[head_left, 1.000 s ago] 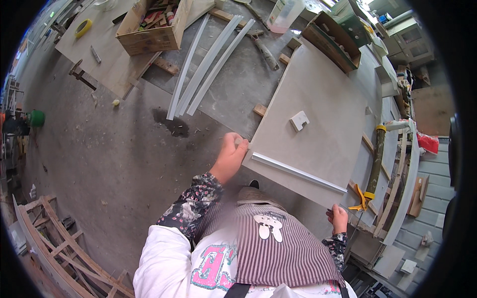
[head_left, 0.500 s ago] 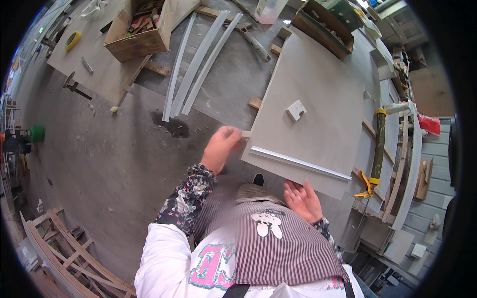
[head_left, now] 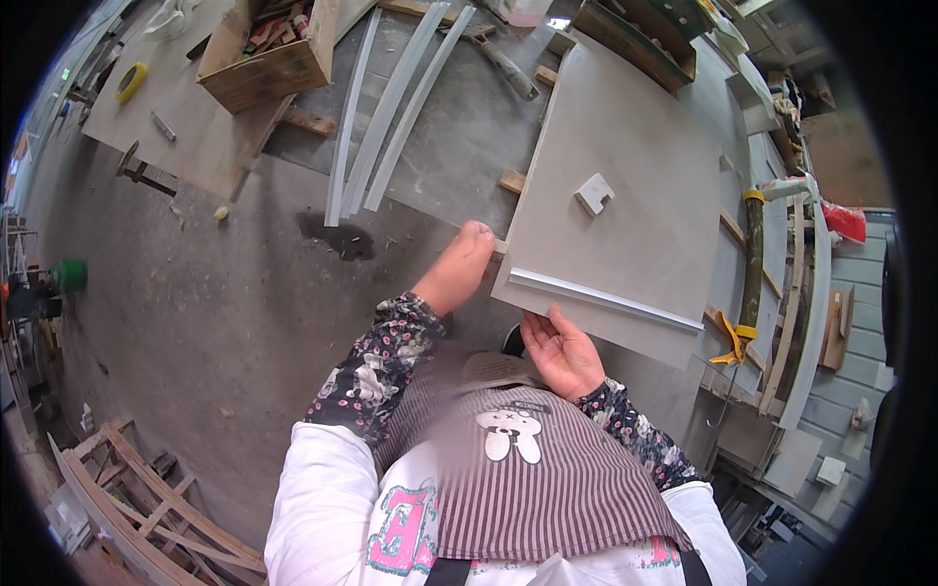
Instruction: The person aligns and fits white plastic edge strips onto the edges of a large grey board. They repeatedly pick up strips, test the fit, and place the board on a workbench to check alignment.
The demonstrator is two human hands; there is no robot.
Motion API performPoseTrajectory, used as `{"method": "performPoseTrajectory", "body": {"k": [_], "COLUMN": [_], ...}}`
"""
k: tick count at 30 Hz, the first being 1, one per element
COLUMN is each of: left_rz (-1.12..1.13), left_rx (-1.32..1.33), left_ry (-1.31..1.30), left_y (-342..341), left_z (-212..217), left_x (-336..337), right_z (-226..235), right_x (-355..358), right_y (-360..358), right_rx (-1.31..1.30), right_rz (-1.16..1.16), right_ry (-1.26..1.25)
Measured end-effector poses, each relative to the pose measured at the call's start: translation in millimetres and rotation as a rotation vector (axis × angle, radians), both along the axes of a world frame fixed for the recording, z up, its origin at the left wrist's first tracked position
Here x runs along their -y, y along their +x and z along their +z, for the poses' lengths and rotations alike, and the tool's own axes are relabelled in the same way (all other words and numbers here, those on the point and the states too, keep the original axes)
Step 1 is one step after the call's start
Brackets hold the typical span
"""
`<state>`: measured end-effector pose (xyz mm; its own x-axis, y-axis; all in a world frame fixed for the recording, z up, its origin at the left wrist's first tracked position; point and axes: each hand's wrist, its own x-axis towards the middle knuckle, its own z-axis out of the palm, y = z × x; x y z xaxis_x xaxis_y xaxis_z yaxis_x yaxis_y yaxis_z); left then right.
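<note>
A large grey-beige panel (head_left: 625, 156) lies in front of me. A silvery metal strip (head_left: 606, 298) rests across its near end, and a small white notched block (head_left: 593, 194) sits farther up. My left hand (head_left: 459, 266) is at the panel's near left corner, fingers closed together beside the end of a pale wood piece (head_left: 500, 248); what they grip, if anything, is hidden. Palm up, my right hand (head_left: 564, 356) is at the near edge below the metal strip. Its fingers are stretched out, with the tips close to the panel's underside.
Several long pale strips (head_left: 391, 112) lie left of the panel. Beyond them stand a cardboard box (head_left: 269, 73) and a yellow tape roll (head_left: 136, 83). A caulking gun (head_left: 750, 264) lies to the right. A curved wooden frame (head_left: 147, 488) stands at lower left.
My right hand has moved left along the panel's near edge. My left hand has shifted up and right, staying by the corner. The whole view has shifted slightly.
</note>
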<state>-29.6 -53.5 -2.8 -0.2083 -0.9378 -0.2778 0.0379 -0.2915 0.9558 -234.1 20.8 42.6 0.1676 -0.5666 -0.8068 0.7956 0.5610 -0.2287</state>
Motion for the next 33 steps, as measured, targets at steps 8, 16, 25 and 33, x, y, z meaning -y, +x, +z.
{"method": "performPoseTrajectory", "body": {"k": [8,16,25,33], "left_rz": [-0.07,0.01,0.016,-0.063], "left_rx": [-0.035,0.098,0.26,0.142], "left_ry": [0.016,-0.201,-0.399,-0.177], "left_y": [4,-2,-4,-6], "left_z": [7,-8,4,0], "left_x": [3,-3,-4,-6], "right_z": [2,6,10,8], "right_x": [4,7,9,7], "right_y": [17,21,23,22], "right_rx": [-0.075,-0.129,-0.191,-0.15], "right_rz": [-0.015,-0.015,0.019,0.018], "right_ry": [0.023,0.015,0.025,-0.001]}}
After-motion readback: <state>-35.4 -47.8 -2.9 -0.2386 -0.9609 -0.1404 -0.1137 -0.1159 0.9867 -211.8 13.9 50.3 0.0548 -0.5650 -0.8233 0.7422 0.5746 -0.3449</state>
